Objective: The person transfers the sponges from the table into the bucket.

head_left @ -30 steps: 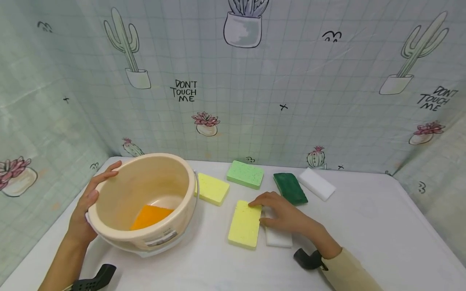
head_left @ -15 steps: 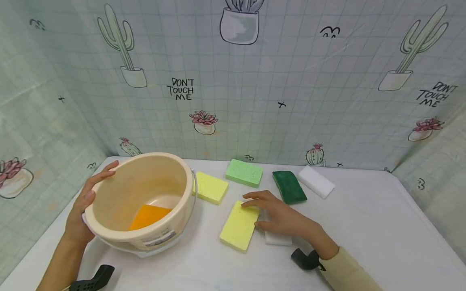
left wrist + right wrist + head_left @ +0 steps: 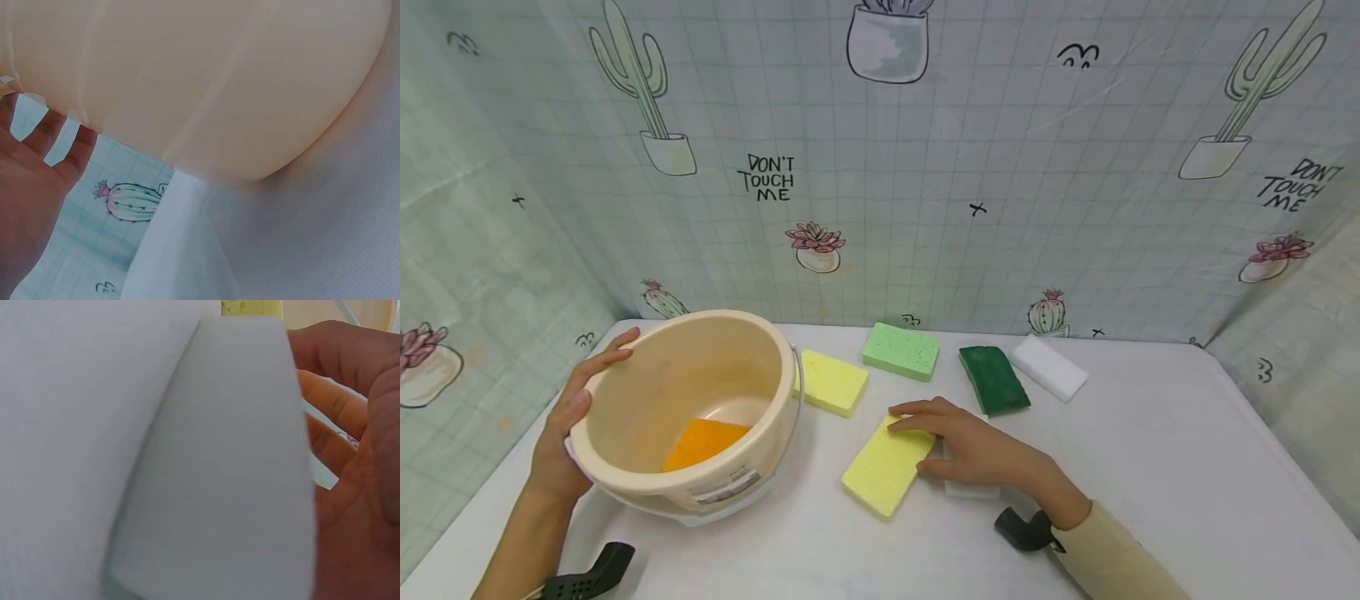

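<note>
My left hand [image 3: 561,437] grips the left side of a cream bucket [image 3: 760,454], which is tilted so its mouth faces me. Inside the bucket lies an orange sponge [image 3: 706,444]. In the left wrist view the bucket wall [image 3: 206,75] fills most of the picture, with my fingers [image 3: 78,150] against its edge. My right hand [image 3: 973,446] pinches the upper end of a yellow sponge [image 3: 883,475] on the table, fingertips at its far edge and thumb at its right side. Under that hand is a white sponge [image 3: 219,462], partly hidden in the head view.
Behind lie another yellow sponge [image 3: 833,383] beside the bucket, a light green sponge [image 3: 901,351], a dark green scouring pad [image 3: 994,380] and a second white sponge [image 3: 1049,367]. A patterned cloth [image 3: 910,183] hangs along the back of the white table [image 3: 1150,467].
The yellow sponge under my right hand has turned and slid left, its near end swinging away from the white sponge. My right hand shifted slightly left. My left hand keeps its hold on the bucket.
</note>
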### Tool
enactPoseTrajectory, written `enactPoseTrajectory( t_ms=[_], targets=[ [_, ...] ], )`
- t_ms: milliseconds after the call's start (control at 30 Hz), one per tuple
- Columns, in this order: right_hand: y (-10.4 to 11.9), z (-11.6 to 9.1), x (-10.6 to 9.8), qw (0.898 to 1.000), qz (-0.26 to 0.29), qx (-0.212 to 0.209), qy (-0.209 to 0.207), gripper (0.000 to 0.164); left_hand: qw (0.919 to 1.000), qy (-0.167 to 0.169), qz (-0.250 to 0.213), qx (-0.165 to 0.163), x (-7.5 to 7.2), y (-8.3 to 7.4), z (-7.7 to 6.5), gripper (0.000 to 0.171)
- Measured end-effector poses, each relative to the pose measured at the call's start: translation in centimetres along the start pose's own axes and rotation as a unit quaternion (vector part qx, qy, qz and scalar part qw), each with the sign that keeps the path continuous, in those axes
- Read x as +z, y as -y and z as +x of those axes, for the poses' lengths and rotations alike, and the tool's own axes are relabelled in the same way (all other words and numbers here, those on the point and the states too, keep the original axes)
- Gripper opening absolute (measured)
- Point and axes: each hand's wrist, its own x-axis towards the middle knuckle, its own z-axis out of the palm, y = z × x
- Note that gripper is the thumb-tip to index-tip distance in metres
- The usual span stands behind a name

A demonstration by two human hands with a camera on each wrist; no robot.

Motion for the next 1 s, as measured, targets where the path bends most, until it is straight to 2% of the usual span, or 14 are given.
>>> enactPoseTrajectory(
  t_ms=[600,800,1000],
  targets=[
    [-0.63,0.07,0.37,0.999,0.048,0.010,0.001,0.062,0.9999,0.002,-0.010,-0.001,-0.14,0.03,0.04,0.053],
    [-0.54,-0.12,0.19,0.998,0.055,0.027,0.033,0.071,0.9999,0.005,-0.011,0.001,-0.27,0.05,-0.02,0.053],
    [-0.70,-0.47,-0.44,0.996,0.071,0.019,0.058,0.068,1.0000,0.002,-0.003,0.001,-0.21,0.09,-0.14,0.053]
  ],
)
